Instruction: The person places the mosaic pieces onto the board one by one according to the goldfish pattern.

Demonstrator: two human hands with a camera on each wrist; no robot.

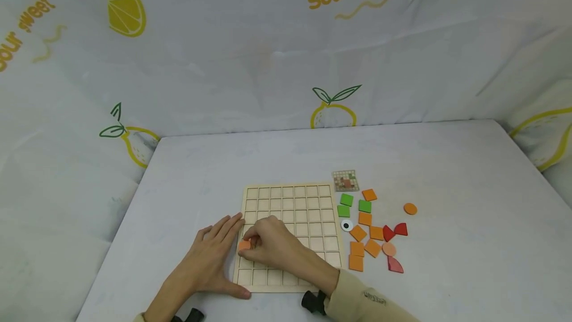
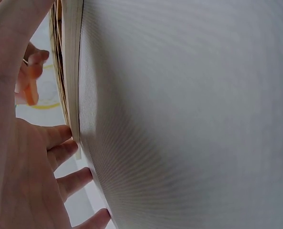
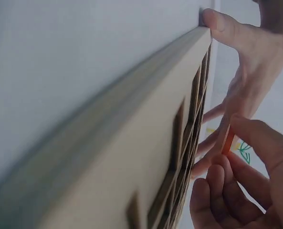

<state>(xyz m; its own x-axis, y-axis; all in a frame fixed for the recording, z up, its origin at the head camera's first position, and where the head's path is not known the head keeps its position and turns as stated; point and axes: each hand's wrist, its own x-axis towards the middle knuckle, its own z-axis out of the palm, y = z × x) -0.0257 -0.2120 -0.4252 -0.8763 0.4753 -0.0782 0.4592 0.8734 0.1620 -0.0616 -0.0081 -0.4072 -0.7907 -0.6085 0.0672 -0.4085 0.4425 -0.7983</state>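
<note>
A pale wooden grid board (image 1: 288, 185) lies on the white table, its square cells divided by thin ridges. My right hand (image 1: 276, 243) pinches a small flat orange tile (image 1: 244, 245) between thumb and fingers, over the board's left column. In the right wrist view that tile (image 3: 229, 141) stands edge-on, above the ridges. Spread along the board's left side, my left hand (image 1: 209, 258) has its fingertips at the edge and its thumb by the near-left corner. The left wrist view shows its fingers (image 2: 60, 155) stretched against the board's side. The right forearm hides several near cells.
Right of the board lie several orange squares (image 1: 356, 262), green squares (image 1: 346, 200), red quarter-round pieces (image 1: 395, 264), an orange disc (image 1: 410, 208), a peach disc (image 1: 389, 249) and a white eye disc (image 1: 346, 225). A small pattern card (image 1: 346, 181) sits by the far-right corner.
</note>
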